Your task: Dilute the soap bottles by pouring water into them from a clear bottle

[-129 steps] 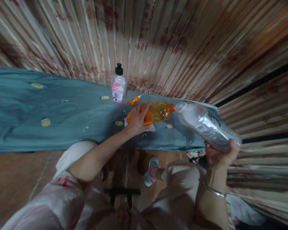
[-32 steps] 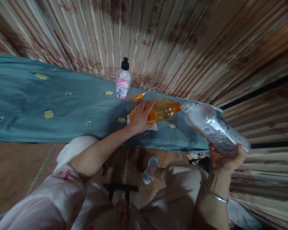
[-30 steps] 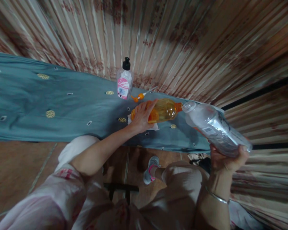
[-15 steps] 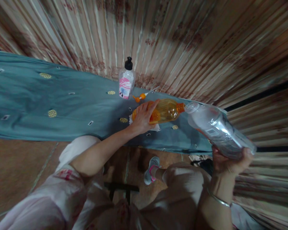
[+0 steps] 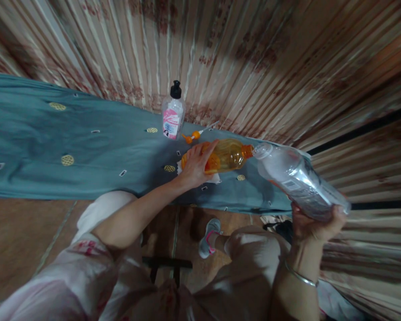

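Observation:
My left hand [image 5: 195,166] is wrapped round an amber see-through bottle [image 5: 227,155], whose orange neck points right. In my right hand [image 5: 316,225] is a large clear plastic bottle [image 5: 299,180], gripped near its base and tilted with its mouth down toward the left. The two open mouths meet or nearly meet; I cannot tell whether they touch. Behind the amber bottle lies an orange pump top [image 5: 194,136] with a thin pale tube. A clear bottle with a black cap and pink label [image 5: 173,117] stands upright just left of the pump top.
A teal cloth with pineapple prints [image 5: 96,156] covers the long narrow surface. Something white [image 5: 215,179] lies under the amber bottle. A pleated curtain [image 5: 173,44] hangs along the back and right. Below are the tiled floor [image 5: 26,236] and my shoe [image 5: 209,238].
The whole view has shifted slightly, so everything sits a little further left. Both hands keep their grips, and the bottles' positions relative to each other look the same.

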The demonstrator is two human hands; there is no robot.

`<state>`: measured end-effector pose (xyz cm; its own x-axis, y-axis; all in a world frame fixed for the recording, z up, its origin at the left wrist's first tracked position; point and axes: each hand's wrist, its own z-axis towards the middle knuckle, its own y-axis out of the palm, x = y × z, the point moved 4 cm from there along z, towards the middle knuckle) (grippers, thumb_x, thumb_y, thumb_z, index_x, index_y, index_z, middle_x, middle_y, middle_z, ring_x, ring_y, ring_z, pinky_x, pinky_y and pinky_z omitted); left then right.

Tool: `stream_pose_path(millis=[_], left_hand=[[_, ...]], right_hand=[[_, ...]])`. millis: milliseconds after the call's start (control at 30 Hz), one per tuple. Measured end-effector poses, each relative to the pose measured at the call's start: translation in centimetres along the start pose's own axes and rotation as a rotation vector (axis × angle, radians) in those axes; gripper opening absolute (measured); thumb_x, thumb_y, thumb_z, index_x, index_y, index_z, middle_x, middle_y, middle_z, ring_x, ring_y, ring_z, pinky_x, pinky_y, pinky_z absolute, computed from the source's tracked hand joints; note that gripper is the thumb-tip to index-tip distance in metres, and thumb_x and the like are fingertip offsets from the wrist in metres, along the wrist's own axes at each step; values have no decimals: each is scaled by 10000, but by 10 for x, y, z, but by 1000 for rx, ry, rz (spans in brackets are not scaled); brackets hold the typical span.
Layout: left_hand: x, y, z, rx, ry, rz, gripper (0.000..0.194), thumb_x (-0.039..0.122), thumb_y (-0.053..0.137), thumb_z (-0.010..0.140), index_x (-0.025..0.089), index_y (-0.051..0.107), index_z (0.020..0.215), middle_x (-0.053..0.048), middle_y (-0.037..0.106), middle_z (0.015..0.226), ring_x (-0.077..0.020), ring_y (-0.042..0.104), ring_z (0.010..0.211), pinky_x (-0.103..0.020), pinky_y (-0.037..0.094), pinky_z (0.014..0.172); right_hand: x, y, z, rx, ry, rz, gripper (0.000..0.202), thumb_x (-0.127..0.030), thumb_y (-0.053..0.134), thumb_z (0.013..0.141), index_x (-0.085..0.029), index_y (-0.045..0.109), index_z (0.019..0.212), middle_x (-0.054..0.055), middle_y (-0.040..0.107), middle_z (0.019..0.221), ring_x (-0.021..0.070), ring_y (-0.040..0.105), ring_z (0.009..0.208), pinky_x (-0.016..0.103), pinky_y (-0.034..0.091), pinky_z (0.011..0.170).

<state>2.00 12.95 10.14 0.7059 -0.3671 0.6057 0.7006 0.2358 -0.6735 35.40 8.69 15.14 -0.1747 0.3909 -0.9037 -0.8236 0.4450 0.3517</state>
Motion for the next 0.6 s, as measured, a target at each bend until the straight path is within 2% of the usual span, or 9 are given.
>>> stream_pose_path(millis=[133,333,600], left_hand=[[0,-1,0,5,9,-8,1013,183,815,690,197,317,1572,-173,504,1470,-362,485,1341,-517,383,1138],[0,-3,0,1,4,-23,1016,187,817,689,224,314,1571,-172,503,1473,-379,472,1358,-546,393,1131],[-3,-10,-1,-7,3,-36,1008,188,818,690,233,324,1566,-155,503,1469,-354,491,1342,-535,389,1148]], right_hand=[[0,0,1,-29,4,13,527,-484,695,555,-277,654,1038,-14,645,989,134,560,706,196,387,432],[0,2,1,-11,20,36,482,-474,702,546,-279,665,985,-33,641,960,130,556,676,199,365,417],[-1,8,-2,0,16,31,463,-465,656,539,-284,668,965,-26,659,991,126,560,673,189,373,412]])
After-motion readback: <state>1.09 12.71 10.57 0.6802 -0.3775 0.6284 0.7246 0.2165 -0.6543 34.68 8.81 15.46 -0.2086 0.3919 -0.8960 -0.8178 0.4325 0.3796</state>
